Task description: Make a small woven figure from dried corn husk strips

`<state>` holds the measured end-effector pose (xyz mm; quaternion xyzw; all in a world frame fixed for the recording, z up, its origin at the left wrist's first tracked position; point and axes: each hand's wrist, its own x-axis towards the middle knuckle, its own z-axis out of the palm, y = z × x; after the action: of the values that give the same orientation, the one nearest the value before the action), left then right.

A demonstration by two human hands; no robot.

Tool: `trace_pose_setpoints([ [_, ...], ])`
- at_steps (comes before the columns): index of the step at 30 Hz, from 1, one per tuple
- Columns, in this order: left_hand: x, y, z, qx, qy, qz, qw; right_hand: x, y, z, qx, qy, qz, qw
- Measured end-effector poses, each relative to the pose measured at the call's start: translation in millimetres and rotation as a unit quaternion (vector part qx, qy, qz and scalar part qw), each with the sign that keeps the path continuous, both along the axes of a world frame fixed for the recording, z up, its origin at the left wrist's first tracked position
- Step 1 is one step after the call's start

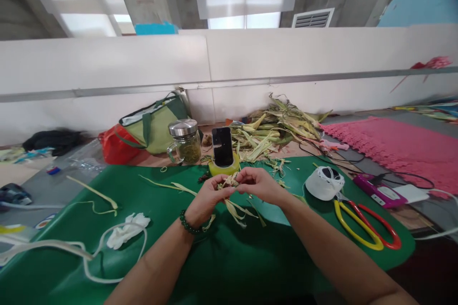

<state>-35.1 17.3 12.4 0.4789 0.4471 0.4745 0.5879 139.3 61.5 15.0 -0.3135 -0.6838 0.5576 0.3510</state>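
A small bundle of corn husk strips (229, 181) is held up between my two hands, with loose pale ends hanging below it. My left hand (211, 196), with a dark green bead bracelet on its wrist, pinches the bundle from the left. From the right, the bent fingers of my right hand (259, 185) close on the same bundle at its upper edge. Just behind them a phone (222, 147) stands upright in a yellow-green holder (224, 167). A long husk strip (175, 187) lies on the green mat to the left of my hands.
On the green mat (265, 257) lie scissors (368, 224) with red and yellow handles, a white string roll (324, 183), crumpled tissue (128, 231) and a white cable (86, 264). Behind stand a glass jar (188, 145), a green bag (161, 124) and a husk heap (279, 124).
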Motion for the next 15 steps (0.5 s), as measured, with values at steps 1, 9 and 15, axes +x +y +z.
trace_pose_setpoints([
  [1,0,1,-0.9,-0.005,0.002,0.002,1.0,1,1,-2.0,-0.007,0.006,-0.013,1.0],
  [9,4,2,-1.1,-0.005,0.036,-0.006,0.999,11,6,-2.3,0.052,-0.033,-0.013,0.998],
  [15,0,4,1.0,-0.001,0.038,0.029,0.999,49,38,3.4,0.161,-0.433,-0.263,0.847],
])
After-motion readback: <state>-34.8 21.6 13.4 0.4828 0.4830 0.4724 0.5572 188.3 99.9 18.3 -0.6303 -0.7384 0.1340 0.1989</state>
